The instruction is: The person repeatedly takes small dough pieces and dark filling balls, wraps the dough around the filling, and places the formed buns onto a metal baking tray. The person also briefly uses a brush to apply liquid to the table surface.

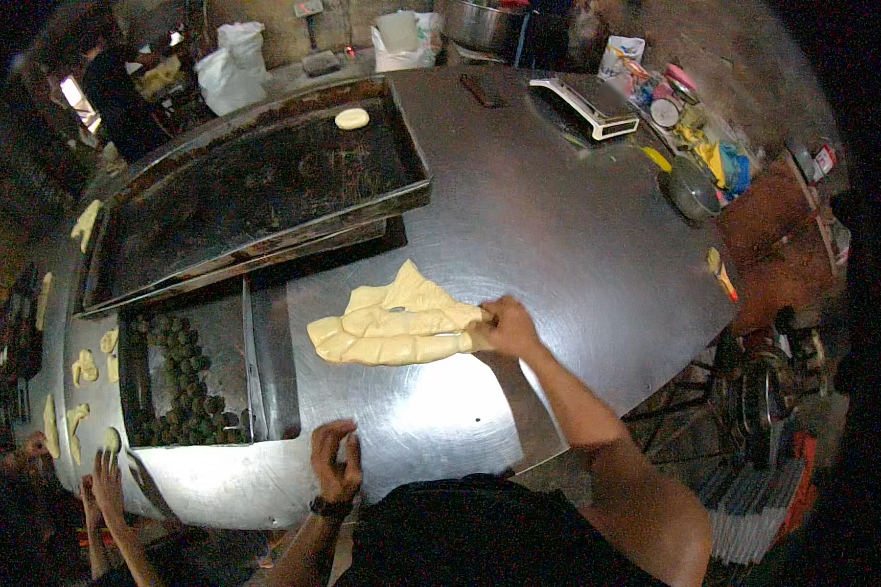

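Note:
A large, pale yellow sheet of dough [392, 328] lies on the metal tabletop in front of me, folded into uneven long strips with a small gap near its middle. At its right end, my right hand [509, 328] has its fingers closed on the dough. My left hand [336, 462] is over the near part of the table, apart from the dough, its fingers loosely curled with a gap to the thumb and nothing visible in them. A dark watch is on that wrist.
Left of the dough stands a tray of dark round balls [181, 367]. Behind it, a big black baking tray [264, 186] holds one dough disc [351, 118]. A scale [587, 106] and metal bowl [693, 191] sit far right. Another person's hands [108, 484] touch dough at lower left.

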Motion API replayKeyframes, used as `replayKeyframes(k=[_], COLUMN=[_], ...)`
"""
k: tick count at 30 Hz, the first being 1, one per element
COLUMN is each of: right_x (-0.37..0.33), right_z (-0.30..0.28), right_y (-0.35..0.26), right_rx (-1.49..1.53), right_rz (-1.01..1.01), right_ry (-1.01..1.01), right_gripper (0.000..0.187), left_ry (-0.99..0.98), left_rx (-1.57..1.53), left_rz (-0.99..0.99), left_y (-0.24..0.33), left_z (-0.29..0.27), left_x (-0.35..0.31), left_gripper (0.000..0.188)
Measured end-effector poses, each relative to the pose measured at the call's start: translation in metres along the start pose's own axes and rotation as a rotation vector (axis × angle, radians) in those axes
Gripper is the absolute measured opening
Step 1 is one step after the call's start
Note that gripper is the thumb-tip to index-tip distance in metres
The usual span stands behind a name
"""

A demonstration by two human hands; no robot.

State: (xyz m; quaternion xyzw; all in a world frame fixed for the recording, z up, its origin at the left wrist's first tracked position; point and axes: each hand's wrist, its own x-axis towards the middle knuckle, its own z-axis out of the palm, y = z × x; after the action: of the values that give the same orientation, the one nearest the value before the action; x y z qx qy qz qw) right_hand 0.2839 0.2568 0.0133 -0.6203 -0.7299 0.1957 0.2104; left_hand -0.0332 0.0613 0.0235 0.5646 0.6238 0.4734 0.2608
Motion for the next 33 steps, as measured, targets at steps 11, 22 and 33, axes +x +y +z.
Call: replayKeyframes(k=[11,22,33], right_x=[0.014,0.055,0.004], right_z=[0.018,-0.006,-0.132], right_y=[-0.007,0.093,0.030], right_rx=[-0.066,1.629,1.278], right_rz=[-0.076,0.476,0.284], right_ry=[-0.040,-0.601,0.050], right_gripper=[0.050,0.037,0.036], left_ry=[-0.105,-0.316,0.039], left_rx=[0.477,0.997,0.136], left_rz=[0.320,0.110,-0.029], left_y=[0.053,0.031,0.095], left_z=[0.172,0.209,0.220], left_x=[0.066,0.103,0.104], left_gripper=[0.050,0.077,0.049])
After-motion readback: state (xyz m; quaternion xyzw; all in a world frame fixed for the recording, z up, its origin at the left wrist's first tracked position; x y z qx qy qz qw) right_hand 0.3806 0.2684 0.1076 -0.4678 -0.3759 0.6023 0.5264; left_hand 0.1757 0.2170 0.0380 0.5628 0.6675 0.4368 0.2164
